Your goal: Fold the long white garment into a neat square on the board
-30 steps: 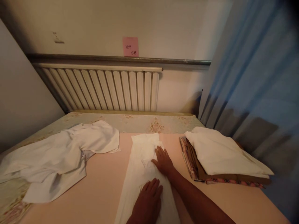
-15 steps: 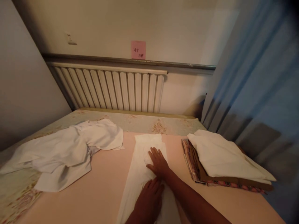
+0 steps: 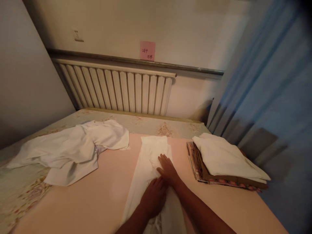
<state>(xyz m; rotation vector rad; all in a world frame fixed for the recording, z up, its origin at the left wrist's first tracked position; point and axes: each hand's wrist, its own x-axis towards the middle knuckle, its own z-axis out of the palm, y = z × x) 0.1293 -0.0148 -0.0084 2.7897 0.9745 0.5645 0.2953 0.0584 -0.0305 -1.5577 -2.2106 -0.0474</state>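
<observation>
A long strip of folded white cloth (image 3: pixel 152 148) lies on the pink sheet (image 3: pixel 102 191), running away from me. Its surface is creased near my hands, and the near end bunches loosely. My right hand (image 3: pixel 168 170) rests palm down on the strip, fingers stretched forward. Just nearer to me, my left hand (image 3: pixel 154 196) presses on the same cloth. Its fingers bend slightly forward and their tips are partly covered by the right wrist.
Crumpled white cloth (image 3: pixel 75 146) lies on the left, partly over the floral bedding (image 3: pixel 29 195). To the right sits a stack of folded fabrics with a white piece (image 3: pixel 226 159) on top. Behind the bed is a radiator (image 3: pixel 117 86); a blue curtain (image 3: pixel 263 97) hangs at right.
The view has shifted slightly. My right hand has slid a little to the right and lies closer over the left hand's fingertips. Both hands stay on the white strip.
</observation>
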